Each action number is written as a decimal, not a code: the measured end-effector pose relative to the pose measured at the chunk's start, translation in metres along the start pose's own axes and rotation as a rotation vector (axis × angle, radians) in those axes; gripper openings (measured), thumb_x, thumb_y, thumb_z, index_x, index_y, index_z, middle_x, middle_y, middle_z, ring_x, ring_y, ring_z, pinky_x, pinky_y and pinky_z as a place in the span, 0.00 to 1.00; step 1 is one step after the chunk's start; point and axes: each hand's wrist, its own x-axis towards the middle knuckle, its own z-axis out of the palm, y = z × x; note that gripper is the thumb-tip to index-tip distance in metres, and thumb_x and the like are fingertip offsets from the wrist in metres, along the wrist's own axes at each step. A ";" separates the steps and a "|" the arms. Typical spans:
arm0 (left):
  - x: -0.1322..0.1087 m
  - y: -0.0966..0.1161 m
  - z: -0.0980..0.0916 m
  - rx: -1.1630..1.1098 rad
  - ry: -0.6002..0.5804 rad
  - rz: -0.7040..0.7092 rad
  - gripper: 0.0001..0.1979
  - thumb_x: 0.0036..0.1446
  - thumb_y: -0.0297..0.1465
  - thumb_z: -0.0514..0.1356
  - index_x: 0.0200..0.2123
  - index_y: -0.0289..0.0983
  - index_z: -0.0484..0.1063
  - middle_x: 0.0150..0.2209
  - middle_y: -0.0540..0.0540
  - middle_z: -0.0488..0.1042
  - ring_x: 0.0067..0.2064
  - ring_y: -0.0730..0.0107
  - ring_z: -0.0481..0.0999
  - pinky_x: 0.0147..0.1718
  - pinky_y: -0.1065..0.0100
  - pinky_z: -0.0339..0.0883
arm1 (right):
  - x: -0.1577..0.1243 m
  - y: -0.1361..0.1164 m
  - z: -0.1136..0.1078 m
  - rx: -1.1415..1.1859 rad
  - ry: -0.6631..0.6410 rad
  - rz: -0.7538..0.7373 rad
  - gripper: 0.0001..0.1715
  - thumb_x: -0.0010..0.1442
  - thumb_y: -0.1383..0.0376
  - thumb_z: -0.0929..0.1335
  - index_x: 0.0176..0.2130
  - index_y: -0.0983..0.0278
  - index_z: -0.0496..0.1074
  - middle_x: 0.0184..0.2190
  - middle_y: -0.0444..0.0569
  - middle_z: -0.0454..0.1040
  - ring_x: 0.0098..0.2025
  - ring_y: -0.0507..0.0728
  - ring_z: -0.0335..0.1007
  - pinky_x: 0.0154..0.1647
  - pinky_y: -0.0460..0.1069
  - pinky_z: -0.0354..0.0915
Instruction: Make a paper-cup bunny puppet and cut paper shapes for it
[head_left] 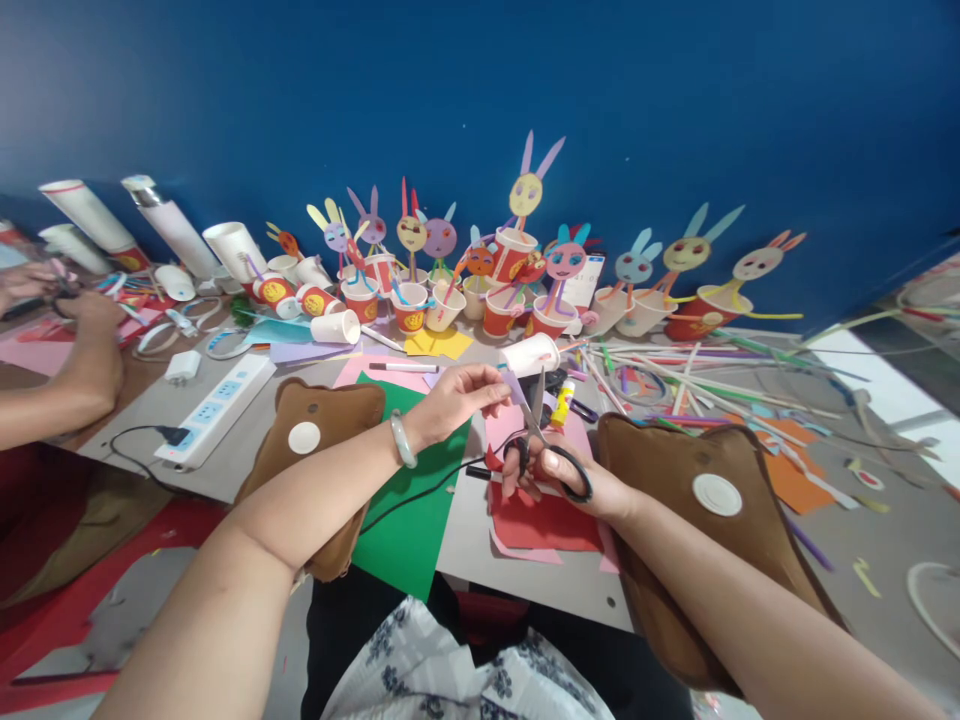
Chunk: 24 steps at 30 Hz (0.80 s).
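Note:
My right hand (559,468) grips a pair of black-handled scissors (578,482), its fingers through the loops and the blades parted, pointing up and away from me. Just left of the blades, my left hand (471,392) pinches a small lilac piece of paper (516,388) between thumb and fingertips. The paper lies close against the blades; whether they are cutting into it I cannot tell. Below the hands are red paper (547,522) and pink sheets. A green sheet (412,490) lies under my left forearm. A yellow glue stick (562,402) is just beyond the scissors.
Brown cushioned pads (675,560) lie by both forearms. A power strip (217,410) with a cable is at the left. Paper cups with rabbit-faced figures (564,258) line the blue wall. Pipe cleaners (697,375) and scraps cover the right side. A co-worker's arm (67,390) reaches in at far left.

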 end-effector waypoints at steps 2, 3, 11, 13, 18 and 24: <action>0.000 0.002 0.001 0.003 -0.012 -0.005 0.17 0.49 0.42 0.70 0.27 0.34 0.72 0.23 0.51 0.72 0.25 0.77 0.68 0.29 0.70 0.61 | 0.001 0.000 0.000 -0.002 -0.010 -0.017 0.33 0.60 0.40 0.65 0.39 0.68 0.73 0.29 0.53 0.77 0.24 0.52 0.66 0.27 0.48 0.62; 0.000 0.002 0.001 0.003 -0.015 -0.008 0.17 0.49 0.42 0.70 0.26 0.34 0.72 0.23 0.51 0.71 0.25 0.77 0.68 0.29 0.70 0.61 | 0.001 0.001 0.000 -0.004 -0.014 -0.029 0.33 0.60 0.40 0.65 0.38 0.68 0.73 0.29 0.53 0.77 0.24 0.52 0.66 0.26 0.48 0.62; 0.000 0.002 0.003 -0.020 -0.001 -0.019 0.18 0.48 0.42 0.70 0.26 0.34 0.71 0.22 0.51 0.70 0.25 0.77 0.68 0.28 0.70 0.60 | 0.002 0.000 0.002 -0.034 0.020 -0.061 0.34 0.60 0.38 0.63 0.30 0.66 0.71 0.25 0.51 0.76 0.18 0.49 0.60 0.18 0.46 0.53; 0.001 0.001 0.002 -0.028 0.006 -0.017 0.18 0.47 0.42 0.70 0.26 0.34 0.71 0.22 0.52 0.70 0.24 0.77 0.68 0.27 0.71 0.60 | 0.002 -0.002 0.002 -0.039 0.033 -0.061 0.35 0.59 0.37 0.63 0.29 0.66 0.70 0.22 0.50 0.76 0.17 0.49 0.58 0.17 0.46 0.51; 0.001 -0.001 0.001 -0.026 0.013 -0.016 0.17 0.48 0.42 0.70 0.27 0.34 0.72 0.23 0.51 0.71 0.25 0.77 0.69 0.28 0.71 0.60 | 0.003 -0.003 0.003 -0.075 0.034 -0.097 0.37 0.61 0.37 0.62 0.27 0.66 0.71 0.19 0.49 0.74 0.15 0.48 0.57 0.16 0.46 0.49; 0.001 -0.001 0.000 -0.035 0.011 -0.006 0.18 0.48 0.42 0.70 0.27 0.34 0.71 0.23 0.51 0.72 0.25 0.78 0.69 0.28 0.71 0.60 | 0.003 0.000 0.002 -0.079 0.033 -0.103 0.38 0.62 0.38 0.61 0.24 0.67 0.72 0.18 0.49 0.73 0.15 0.48 0.58 0.15 0.46 0.49</action>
